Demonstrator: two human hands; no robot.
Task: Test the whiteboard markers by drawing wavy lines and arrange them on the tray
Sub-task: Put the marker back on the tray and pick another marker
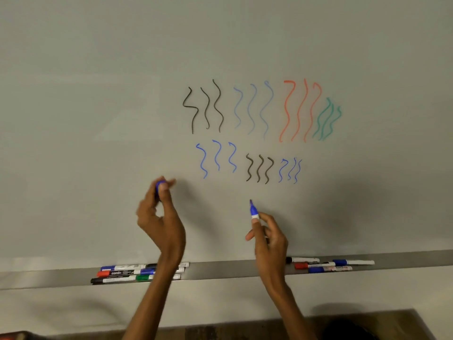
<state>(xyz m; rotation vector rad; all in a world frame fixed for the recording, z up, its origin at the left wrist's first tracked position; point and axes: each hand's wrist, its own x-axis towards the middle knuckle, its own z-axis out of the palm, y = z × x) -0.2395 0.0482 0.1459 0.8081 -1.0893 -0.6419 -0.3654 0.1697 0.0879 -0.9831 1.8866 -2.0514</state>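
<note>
My right hand (268,238) grips an uncapped blue marker (253,211), tip pointing up, just below the wavy lines on the whiteboard (98,119). My left hand (159,217) pinches the marker's blue cap (160,186) at its fingertips, close to the board. The board carries groups of black, blue, red and green wavy lines (259,123). On the grey tray (220,271) lie several markers at the left (127,274) and several at the right (328,265).
The tray runs along the whiteboard's bottom edge, with a bare stretch between my two forearms. Below it are a pale wall strip and a dark floor. Shadows of my hands fall on the board.
</note>
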